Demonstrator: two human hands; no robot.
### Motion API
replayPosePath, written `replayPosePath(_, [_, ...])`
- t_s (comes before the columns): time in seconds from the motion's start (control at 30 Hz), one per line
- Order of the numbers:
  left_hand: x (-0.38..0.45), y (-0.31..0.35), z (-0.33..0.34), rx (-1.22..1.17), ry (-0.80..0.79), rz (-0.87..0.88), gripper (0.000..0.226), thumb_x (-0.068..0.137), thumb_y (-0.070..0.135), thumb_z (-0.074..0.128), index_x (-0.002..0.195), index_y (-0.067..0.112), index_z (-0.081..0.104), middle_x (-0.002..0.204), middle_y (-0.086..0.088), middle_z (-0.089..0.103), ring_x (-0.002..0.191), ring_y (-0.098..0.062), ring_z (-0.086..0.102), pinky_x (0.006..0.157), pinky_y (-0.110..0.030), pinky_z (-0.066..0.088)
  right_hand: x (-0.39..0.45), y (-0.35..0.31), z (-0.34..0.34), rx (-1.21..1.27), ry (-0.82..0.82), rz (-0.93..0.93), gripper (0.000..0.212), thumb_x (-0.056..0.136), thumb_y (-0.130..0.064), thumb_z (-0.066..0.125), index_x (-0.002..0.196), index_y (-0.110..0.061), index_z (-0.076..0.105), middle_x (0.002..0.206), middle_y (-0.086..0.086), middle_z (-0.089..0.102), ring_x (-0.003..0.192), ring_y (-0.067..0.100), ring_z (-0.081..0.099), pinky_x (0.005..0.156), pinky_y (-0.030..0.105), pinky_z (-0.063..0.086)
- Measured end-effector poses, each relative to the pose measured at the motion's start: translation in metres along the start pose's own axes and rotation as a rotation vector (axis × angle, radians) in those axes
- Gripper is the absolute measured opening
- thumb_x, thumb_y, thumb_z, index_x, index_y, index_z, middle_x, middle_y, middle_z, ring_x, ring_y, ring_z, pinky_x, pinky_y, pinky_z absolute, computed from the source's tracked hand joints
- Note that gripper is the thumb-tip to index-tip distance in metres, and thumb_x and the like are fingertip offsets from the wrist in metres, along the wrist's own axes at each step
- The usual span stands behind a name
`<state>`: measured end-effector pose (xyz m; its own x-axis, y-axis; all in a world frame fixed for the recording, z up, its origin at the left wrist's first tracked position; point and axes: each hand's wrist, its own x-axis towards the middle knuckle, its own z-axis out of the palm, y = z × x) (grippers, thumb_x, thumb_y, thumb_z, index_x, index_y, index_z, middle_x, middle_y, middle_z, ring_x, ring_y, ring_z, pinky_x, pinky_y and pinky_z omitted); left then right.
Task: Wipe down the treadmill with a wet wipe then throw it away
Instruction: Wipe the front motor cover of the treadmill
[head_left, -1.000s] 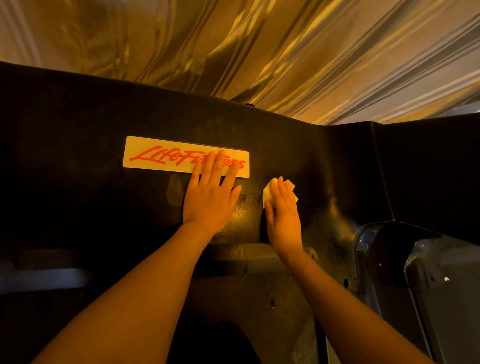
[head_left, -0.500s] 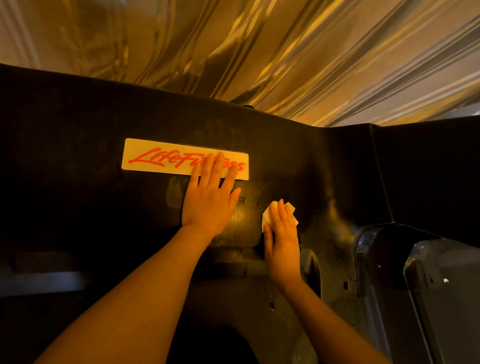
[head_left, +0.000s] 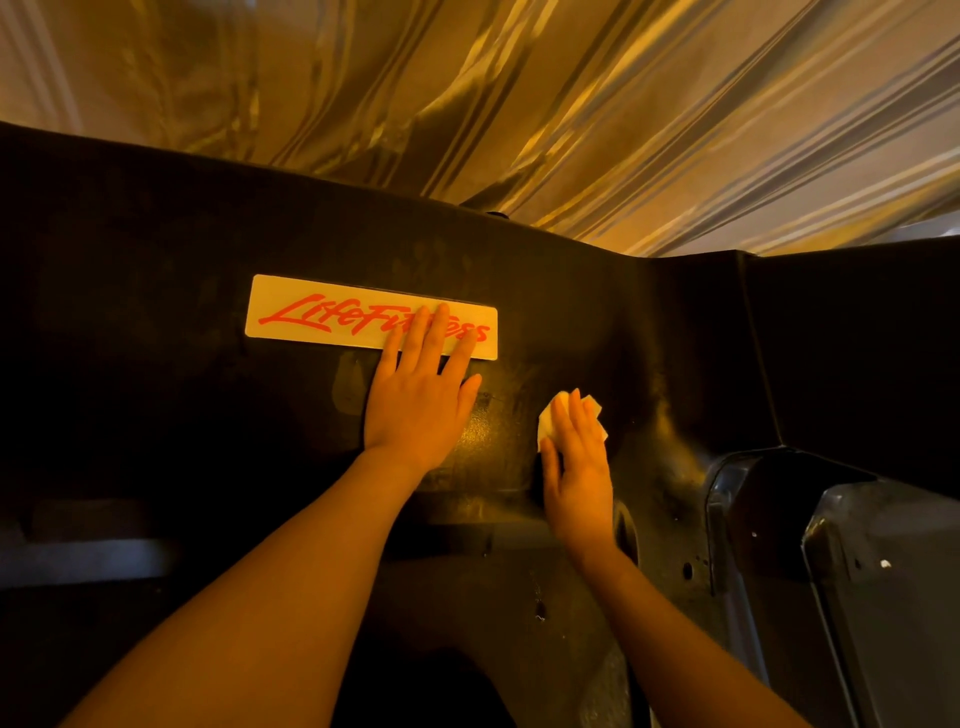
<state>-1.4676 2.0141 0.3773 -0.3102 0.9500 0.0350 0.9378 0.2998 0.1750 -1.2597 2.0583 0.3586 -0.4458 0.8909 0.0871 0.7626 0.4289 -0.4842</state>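
Note:
The treadmill's black motor cover (head_left: 156, 395) fills the middle of the view, with a pale Life Fitness label (head_left: 311, 317) on it. My left hand (head_left: 418, 400) lies flat on the cover, fingers straight and overlapping the label's right end. To its right, my right hand (head_left: 576, 467) presses a small folded white wet wipe (head_left: 546, 422) against the cover with straight fingers. Only the wipe's top and side edges show past the fingers.
A grey plastic upright base (head_left: 883, 597) of the treadmill stands at the lower right. A grey strip (head_left: 78, 558) runs along the lower left. Shiny pleated curtain fabric (head_left: 519, 104) hangs behind the cover.
My right hand slid the wipe down the cover between the first two frames and has since held about the same spot. My left hand has stayed in place.

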Motion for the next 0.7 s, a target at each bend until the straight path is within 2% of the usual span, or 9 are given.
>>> replayPosePath(0.2, [-0.001, 0.000, -0.001, -0.004, 0.013, 0.005, 0.061, 0.099, 0.050, 0.011, 0.155, 0.025, 0.010, 0.163, -0.014, -0.002, 0.150, -0.033, -0.005, 0.120, -0.048, 0.000, -0.039, 0.007, 0.002, 0.002, -0.010, 0.009, 0.053, 0.102, -0.036, 0.038, 0.152, -0.022, 0.027, 0.161, -0.004, 0.018, 0.150, 0.011, 0.010, 0.120, 0.032, 0.015])
replayPosePath(0.33, [0.000, 0.000, 0.000, -0.003, 0.010, 0.004, 0.062, 0.099, 0.050, 0.011, 0.155, 0.025, 0.011, 0.163, -0.014, -0.002, 0.150, -0.033, -0.005, 0.120, -0.048, -0.001, -0.027, 0.006, -0.002, -0.001, -0.017, 0.001, 0.054, 0.102, -0.035, 0.039, 0.152, -0.020, 0.027, 0.161, -0.004, 0.018, 0.150, 0.011, 0.008, 0.119, 0.021, 0.008])
replayPosePath(0.5, [-0.001, 0.000, -0.001, 0.000, 0.007, 0.004, 0.062, 0.099, 0.050, 0.010, 0.155, 0.025, 0.009, 0.163, -0.014, -0.003, 0.150, -0.033, -0.006, 0.120, -0.048, -0.002, 0.016, 0.010, -0.010, -0.009, -0.016, 0.024, 0.053, 0.102, -0.020, 0.048, 0.151, -0.016, 0.030, 0.159, 0.000, 0.020, 0.148, 0.015, 0.011, 0.119, 0.031, 0.015])
replayPosePath(0.7, [-0.001, 0.000, -0.001, -0.001, -0.001, 0.004, 0.061, 0.100, 0.050, 0.012, 0.155, 0.025, 0.009, 0.163, -0.014, -0.004, 0.150, -0.033, -0.007, 0.121, -0.048, 0.000, 0.035, 0.014, -0.015, -0.018, -0.023, 0.022, 0.052, 0.102, -0.023, 0.047, 0.151, -0.017, 0.031, 0.160, 0.001, 0.022, 0.147, 0.013, 0.011, 0.117, 0.027, 0.016])
